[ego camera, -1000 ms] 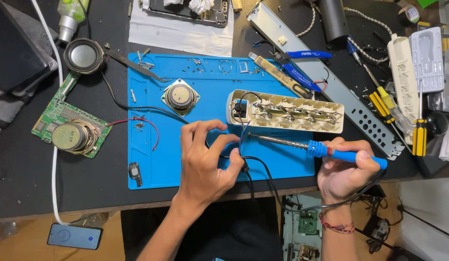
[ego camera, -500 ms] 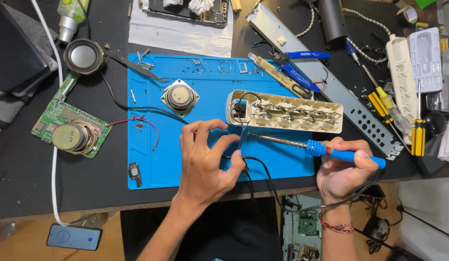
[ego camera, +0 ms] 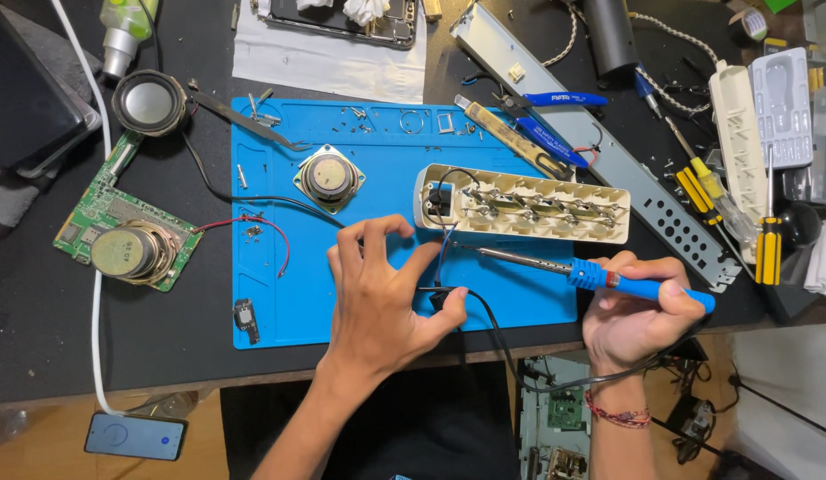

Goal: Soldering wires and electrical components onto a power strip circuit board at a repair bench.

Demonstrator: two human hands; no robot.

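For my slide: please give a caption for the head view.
Right hand aims soldering iron at opened power strip; left hand pinches black cable.

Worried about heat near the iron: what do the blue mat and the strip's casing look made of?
Mat: likely silicone, matte blue, with moulded compartments along the top edge. Casing: cream plastic, smooth, moulded ribs inside; the contacts look like bare metal. Iron in right hand.

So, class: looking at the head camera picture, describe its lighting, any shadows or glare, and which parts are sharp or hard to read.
Head view: even overhead light; the blue mat shows soft sheen, no harsh glare. The left hand casts a faint shadow on it. The soldering iron in the right hand and the opened power strip are sharp. The space under the table's edge is dim and hard to read.
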